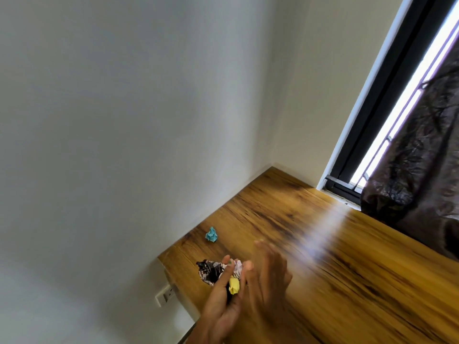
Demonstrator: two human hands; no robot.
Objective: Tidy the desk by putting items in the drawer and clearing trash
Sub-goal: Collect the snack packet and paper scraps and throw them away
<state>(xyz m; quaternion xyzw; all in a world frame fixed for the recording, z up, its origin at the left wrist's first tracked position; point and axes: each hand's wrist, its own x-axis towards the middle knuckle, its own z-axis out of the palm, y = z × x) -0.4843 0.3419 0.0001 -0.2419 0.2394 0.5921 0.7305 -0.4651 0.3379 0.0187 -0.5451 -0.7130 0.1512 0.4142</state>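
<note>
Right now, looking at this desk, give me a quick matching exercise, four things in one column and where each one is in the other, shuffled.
Things:
1. teal paper ball
2. yellow paper ball
3. wall socket
4. curtain

Places:
A. by the window, on the right
B. lying alone on the desk near the wall
C. below the desk's left edge
D. in the left hand with a crumpled wrapper

Pairs: 1-B, 2-D, 3-C, 4-A

home rm | wood desk (323, 256) in corner | curtain (422, 157) at window (387, 100) | wall socket (165, 295)
</note>
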